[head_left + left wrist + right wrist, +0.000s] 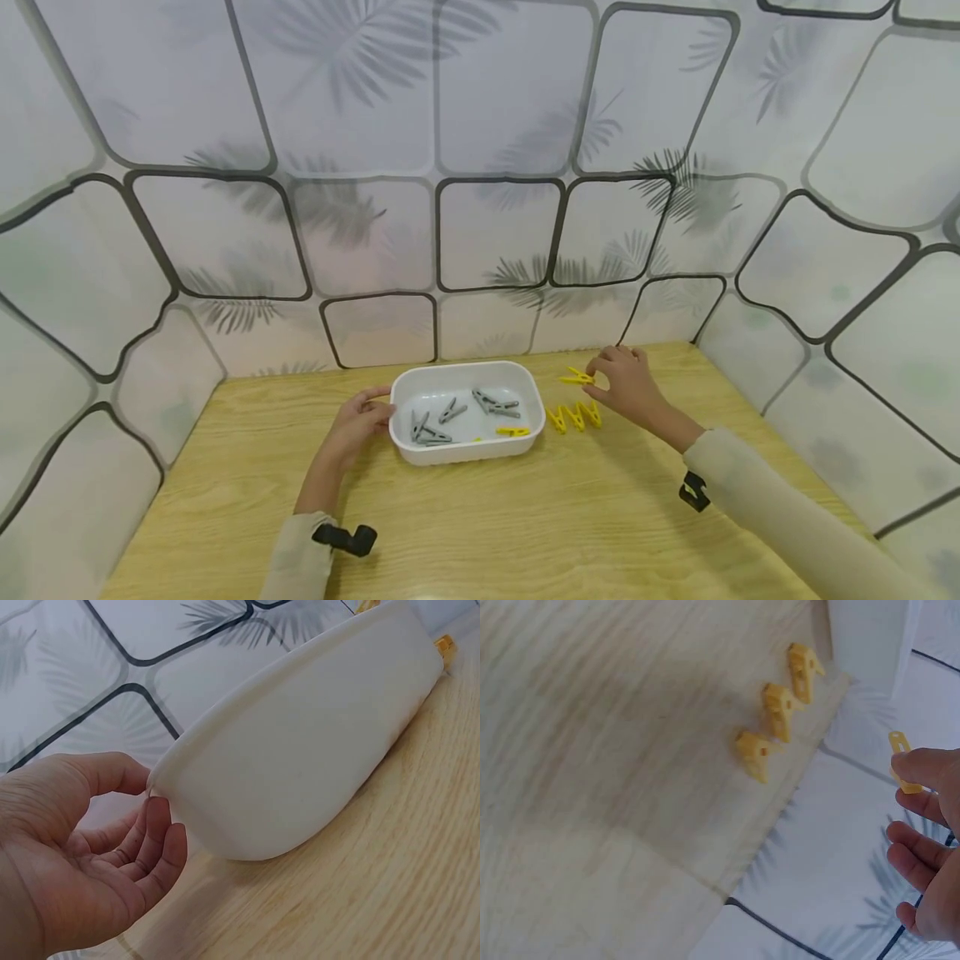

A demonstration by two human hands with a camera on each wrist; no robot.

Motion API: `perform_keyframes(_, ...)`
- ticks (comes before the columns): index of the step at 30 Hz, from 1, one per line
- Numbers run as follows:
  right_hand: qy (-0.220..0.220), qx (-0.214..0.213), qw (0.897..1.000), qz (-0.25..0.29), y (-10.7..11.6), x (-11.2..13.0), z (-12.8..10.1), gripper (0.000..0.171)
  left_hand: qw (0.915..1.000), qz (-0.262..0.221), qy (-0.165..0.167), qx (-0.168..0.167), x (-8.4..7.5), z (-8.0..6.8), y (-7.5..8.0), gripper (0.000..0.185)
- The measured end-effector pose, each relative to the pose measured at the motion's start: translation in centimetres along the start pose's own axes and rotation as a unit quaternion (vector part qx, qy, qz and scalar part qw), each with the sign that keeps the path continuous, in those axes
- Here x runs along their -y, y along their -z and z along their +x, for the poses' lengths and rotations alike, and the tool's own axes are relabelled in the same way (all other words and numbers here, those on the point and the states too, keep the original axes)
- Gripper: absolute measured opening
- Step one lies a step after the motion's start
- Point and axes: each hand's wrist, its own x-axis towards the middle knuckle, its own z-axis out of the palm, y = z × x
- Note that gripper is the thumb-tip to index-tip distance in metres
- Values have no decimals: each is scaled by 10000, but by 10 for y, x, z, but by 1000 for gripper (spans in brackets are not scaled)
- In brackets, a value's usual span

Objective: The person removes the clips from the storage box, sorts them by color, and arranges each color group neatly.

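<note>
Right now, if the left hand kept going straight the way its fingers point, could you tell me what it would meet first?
The left hand points right at the white tray; its fingertips already seem to touch the tray's near end wall.

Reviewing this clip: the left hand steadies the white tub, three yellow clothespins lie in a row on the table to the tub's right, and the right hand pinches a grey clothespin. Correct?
Not quite: the clothespin pinched by the right hand is yellow, not grey, as the head and right wrist views show. The grey ones lie inside the white tub. The left hand does touch the tub, and three yellow clothespins lie in a row on the table to its right.
</note>
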Motion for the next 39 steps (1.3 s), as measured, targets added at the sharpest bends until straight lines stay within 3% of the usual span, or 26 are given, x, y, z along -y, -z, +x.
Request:
perform_keyframes(6, -229, -199, 9995, -6, -6, -12, -20, 23, 10000, 2, 1, 14, -1, -3, 1, 49)
perform_keyframes(13, -759, 34, 9971, 50, -12, -25, -39, 18, 10000, 29, -25, 38, -1, -4, 1, 50)
perform_keyframes(39, -1437, 533, 9880, -163, -25, -35, -50, 20, 10000, 21, -24, -1, 1, -2, 0, 48)
